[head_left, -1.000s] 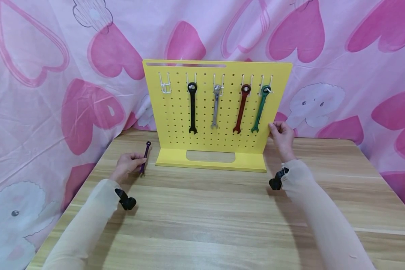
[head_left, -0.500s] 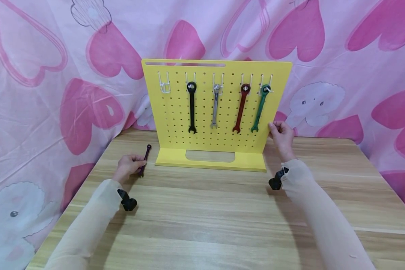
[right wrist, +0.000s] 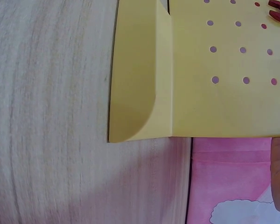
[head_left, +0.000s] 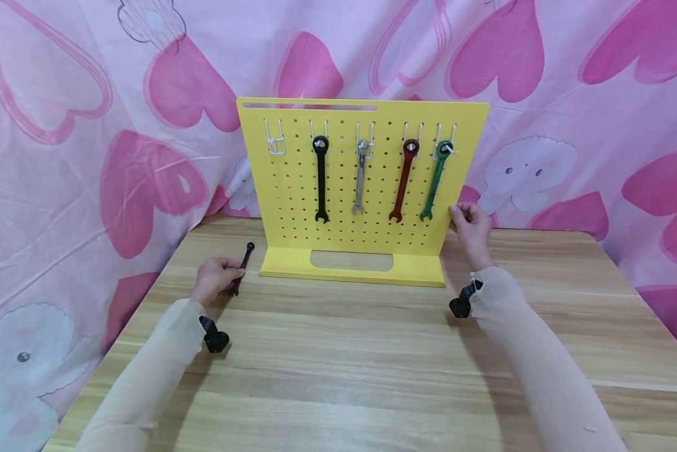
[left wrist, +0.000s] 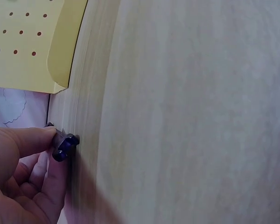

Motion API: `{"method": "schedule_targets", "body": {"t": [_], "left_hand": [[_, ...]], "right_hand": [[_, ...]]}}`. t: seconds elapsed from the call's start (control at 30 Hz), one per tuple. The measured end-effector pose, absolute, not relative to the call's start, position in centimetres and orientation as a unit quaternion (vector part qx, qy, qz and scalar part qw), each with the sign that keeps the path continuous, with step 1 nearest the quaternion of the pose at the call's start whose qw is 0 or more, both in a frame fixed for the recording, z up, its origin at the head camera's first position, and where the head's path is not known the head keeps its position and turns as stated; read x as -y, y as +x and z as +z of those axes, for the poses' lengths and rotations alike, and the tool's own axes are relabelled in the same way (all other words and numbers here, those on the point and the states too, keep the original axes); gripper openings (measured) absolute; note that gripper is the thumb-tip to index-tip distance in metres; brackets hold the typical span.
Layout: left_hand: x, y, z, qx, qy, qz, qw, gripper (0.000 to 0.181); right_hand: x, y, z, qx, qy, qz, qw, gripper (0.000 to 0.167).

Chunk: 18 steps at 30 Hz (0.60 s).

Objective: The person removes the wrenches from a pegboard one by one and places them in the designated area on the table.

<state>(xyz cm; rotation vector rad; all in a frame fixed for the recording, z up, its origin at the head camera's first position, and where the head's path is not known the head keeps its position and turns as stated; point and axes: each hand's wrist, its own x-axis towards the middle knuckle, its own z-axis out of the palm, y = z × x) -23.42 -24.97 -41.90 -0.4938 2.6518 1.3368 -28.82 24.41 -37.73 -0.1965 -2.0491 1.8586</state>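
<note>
Between thumb and fingers, my left hand [head_left: 213, 277] pinches a dark purple combination wrench [head_left: 248, 253] left of the yellow pegboard [head_left: 293, 220]. The wrench slants with its ring end up and away, and its open end [left wrist: 65, 148] faces the camera in the left wrist view. My right hand [head_left: 472, 229] grips the pegboard's right edge, thumb at the front; its other fingers are partly hidden. On the board's hooks hang a black wrench [head_left: 322, 182], a silver wrench [head_left: 360, 182], a red wrench [head_left: 404, 182] and a green wrench [head_left: 437, 182].
A white wire hook [head_left: 276, 145] at the board's upper left carries no wrench. The board's foot [head_left: 352, 277] rests on the wooden table [head_left: 338, 351]. Behind stands a pink curtain [head_left: 214, 37] with hearts.
My left hand has shifted slightly right, and the purple wrench's ring end has dipped a little. The right hand keeps its place on the board's edge.
</note>
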Motion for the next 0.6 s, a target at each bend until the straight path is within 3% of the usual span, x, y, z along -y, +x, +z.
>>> {"method": "schedule_targets", "body": {"t": [0.37,0.6], "left_hand": [[25.0,-23.3,-41.8,-0.908,-0.146,0.391,0.045,0.025],[25.1,-23.3,-41.6,-0.926,-0.126,0.355,0.034,0.024]], "right_hand": [[-24.3,-29.1,-37.8,0.681,-0.071,0.704,0.188,0.006],[-23.6,-28.1,-36.6,0.675,-0.077,0.712,0.181,0.006]]}}
